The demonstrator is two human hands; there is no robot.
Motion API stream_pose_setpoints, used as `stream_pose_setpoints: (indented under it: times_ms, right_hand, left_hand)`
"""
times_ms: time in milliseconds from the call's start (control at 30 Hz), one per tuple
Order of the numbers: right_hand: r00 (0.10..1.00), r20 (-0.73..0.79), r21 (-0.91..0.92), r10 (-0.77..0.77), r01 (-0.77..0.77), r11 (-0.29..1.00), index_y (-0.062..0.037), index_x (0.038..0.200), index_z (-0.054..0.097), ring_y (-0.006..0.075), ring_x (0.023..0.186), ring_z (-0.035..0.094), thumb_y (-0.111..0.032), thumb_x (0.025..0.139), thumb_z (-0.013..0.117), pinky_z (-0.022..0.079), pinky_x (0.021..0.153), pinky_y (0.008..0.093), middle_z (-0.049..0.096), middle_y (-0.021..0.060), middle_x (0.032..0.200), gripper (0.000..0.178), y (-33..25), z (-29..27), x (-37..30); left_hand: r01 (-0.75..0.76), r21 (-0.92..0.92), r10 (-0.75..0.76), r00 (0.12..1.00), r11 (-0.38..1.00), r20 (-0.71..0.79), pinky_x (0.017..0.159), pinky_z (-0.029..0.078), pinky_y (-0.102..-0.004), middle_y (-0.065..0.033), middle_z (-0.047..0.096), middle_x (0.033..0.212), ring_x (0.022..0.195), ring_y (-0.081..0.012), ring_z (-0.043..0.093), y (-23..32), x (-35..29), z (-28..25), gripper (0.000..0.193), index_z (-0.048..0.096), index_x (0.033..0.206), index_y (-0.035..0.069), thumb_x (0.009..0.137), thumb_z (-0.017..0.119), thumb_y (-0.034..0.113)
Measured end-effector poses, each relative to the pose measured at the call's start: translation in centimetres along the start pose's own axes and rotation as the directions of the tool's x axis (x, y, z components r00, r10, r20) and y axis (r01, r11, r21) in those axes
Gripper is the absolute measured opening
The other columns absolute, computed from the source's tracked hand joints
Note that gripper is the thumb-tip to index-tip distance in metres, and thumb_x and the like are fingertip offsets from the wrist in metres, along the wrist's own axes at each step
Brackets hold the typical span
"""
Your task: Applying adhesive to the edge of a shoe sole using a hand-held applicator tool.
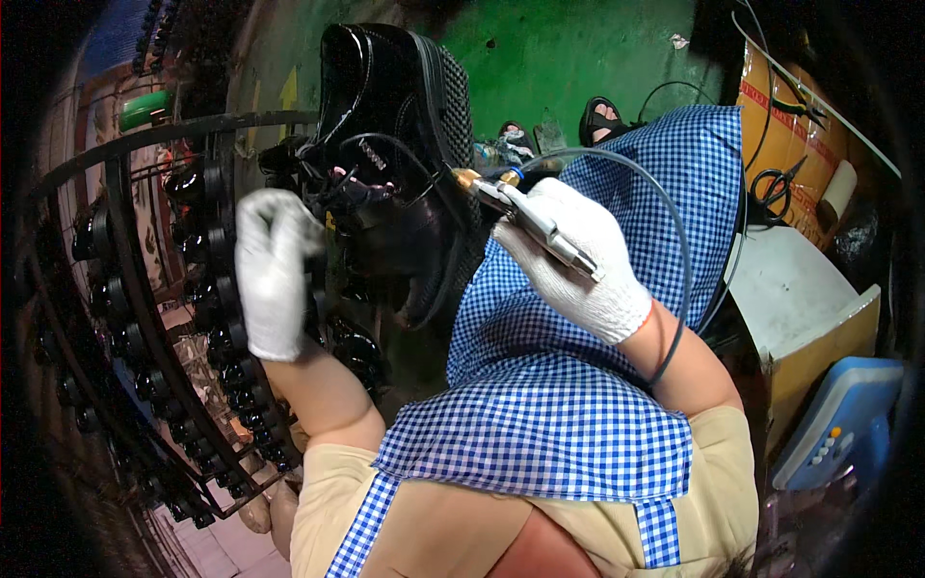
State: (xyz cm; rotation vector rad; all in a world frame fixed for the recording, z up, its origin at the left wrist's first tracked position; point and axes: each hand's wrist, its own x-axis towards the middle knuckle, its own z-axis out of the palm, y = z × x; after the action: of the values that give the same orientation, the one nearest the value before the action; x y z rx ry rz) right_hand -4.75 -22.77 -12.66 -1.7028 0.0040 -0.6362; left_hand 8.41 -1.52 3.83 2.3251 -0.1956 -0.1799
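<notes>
A black lace-up shoe [390,106] with a ridged sole edge stands on end in front of me, its laces loose around the opening. My right hand [578,241], in a white knitted glove, is wrapped round a silver metal hand tool [544,231] with a brass tip and a blue hose fitting. That brass tip is close to the shoe's right side; I cannot tell whether it touches. Left of the shoe is my left hand [275,260], also gloved in white, its fingers curled in near the laces. Whatever they may pinch is hidden.
A black metal rack [120,193] of dark shoes fills the left side. From the tool a grey hose [674,212] loops past my right forearm. On the right are scissors [776,193], pliers [805,108], an open cardboard box [829,337] and a blue plastic object [838,419].
</notes>
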Motion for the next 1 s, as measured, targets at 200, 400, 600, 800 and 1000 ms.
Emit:
stream_pose_setpoints:
  times_ms: [200,400,600,800,1000]
  right_hand:
    - [0.992,0.122,-0.071,0.013,-0.005,0.997,-0.0076,0.105,0.072,0.0293,0.066,0.060,-0.016,0.089,0.078,0.049,0.058,0.0388,0.057,0.0109,0.080,0.019,-1.1,-1.7,-1.7]
    - [0.963,0.246,-0.103,0.109,-0.086,0.991,-0.0047,0.090,0.064,0.0290,0.071,0.060,-0.012,0.089,0.076,0.049,0.063,0.0385,0.057,0.0110,0.080,0.014,-2.6,-4.0,-3.0]
    - [0.930,0.344,-0.174,0.131,-0.075,0.982,-0.0068,0.085,0.062,0.0311,0.072,0.059,-0.017,0.088,0.076,0.049,0.064,0.0405,0.057,0.0116,0.077,0.018,-3.6,-6.3,-3.6]
    - [0.911,0.380,-0.233,0.162,-0.075,0.969,-0.0072,0.081,0.067,0.0305,0.072,0.063,-0.016,0.085,0.079,0.052,0.064,0.0396,0.060,0.0108,0.079,0.015,-4.5,-8.3,-4.2]
    - [0.936,0.304,-0.205,0.178,-0.118,0.972,-0.0064,0.083,0.068,0.0300,0.072,0.064,-0.015,0.081,0.080,0.052,0.064,0.0394,0.061,0.0113,0.081,0.015,-4.7,-9.6,-5.3]
  left_hand:
    - [-0.035,0.016,0.031,0.970,0.999,0.241,0.094,0.055,-0.0328,-0.0081,0.057,0.118,0.105,-0.0154,0.061,-6.0,-7.2,0.4,0.036,0.055,0.120,0.004,0.089,0.068,-0.008]
    - [-0.373,0.115,0.299,0.863,0.921,0.407,0.086,0.055,-0.0331,-0.0098,0.062,0.111,0.100,-0.0204,0.065,-4.4,-7.3,1.3,0.037,0.061,0.111,0.006,0.081,0.074,-0.013]
    - [-0.912,0.321,0.642,0.409,0.257,0.648,0.094,0.055,-0.0454,-0.0037,0.069,0.114,0.107,-0.0302,0.066,0.7,-4.1,3.5,0.056,0.072,0.114,0.015,0.061,0.087,0.007]
    - [-0.932,0.296,0.460,0.362,0.210,0.811,0.118,0.041,-0.0567,-0.0124,0.059,0.148,0.141,-0.0386,0.052,4.5,-1.8,5.5,0.071,0.067,0.121,0.016,0.055,0.091,0.019]
    - [-0.902,0.404,0.455,0.427,0.151,0.782,0.123,0.030,-0.0629,-0.0188,0.043,0.162,0.151,-0.0449,0.038,5.6,-1.5,7.0,0.082,0.064,0.124,0.015,0.048,0.096,0.024]
